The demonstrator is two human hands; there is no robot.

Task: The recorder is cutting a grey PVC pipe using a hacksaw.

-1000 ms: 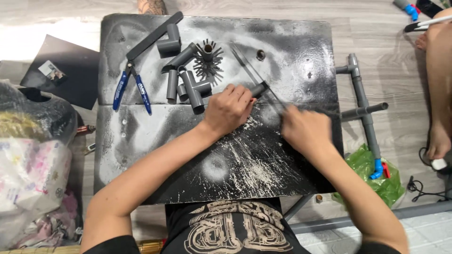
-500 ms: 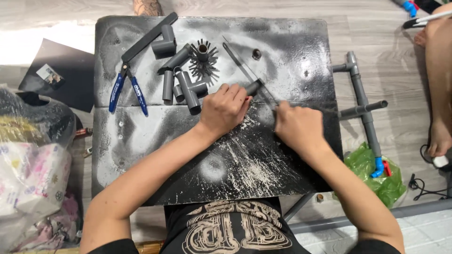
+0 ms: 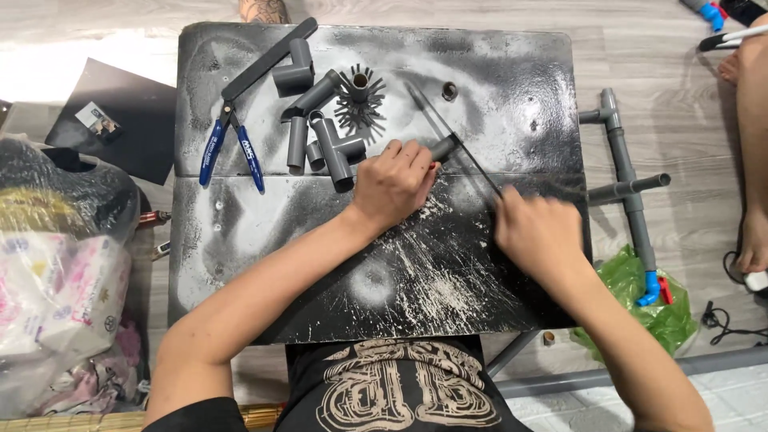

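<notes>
My left hand (image 3: 394, 181) presses down on a short grey pipe piece (image 3: 444, 146) lying on the black, paint-speckled table (image 3: 512, 88). Its end sticks out past my fingers. My right hand (image 3: 538, 232) grips the handle of a thin saw blade (image 3: 448, 136) that runs diagonally up and left across the pipe piece. The right hand is blurred. Pale sawdust lies on the table below my hands.
Several grey pipe pieces and fittings (image 3: 324, 136) and a spiky grey part (image 3: 360, 100) lie at the table's back. Blue-handled pliers (image 3: 228, 144) rest at the left. A grey pipe assembly (image 3: 628, 184) and green bag (image 3: 640, 296) lie on the floor right. Another person's leg (image 3: 752, 136) is far right.
My right hand has pulled back toward me and to the right, drawing the saw blade across the pipe piece. My left hand has kept its hold.
</notes>
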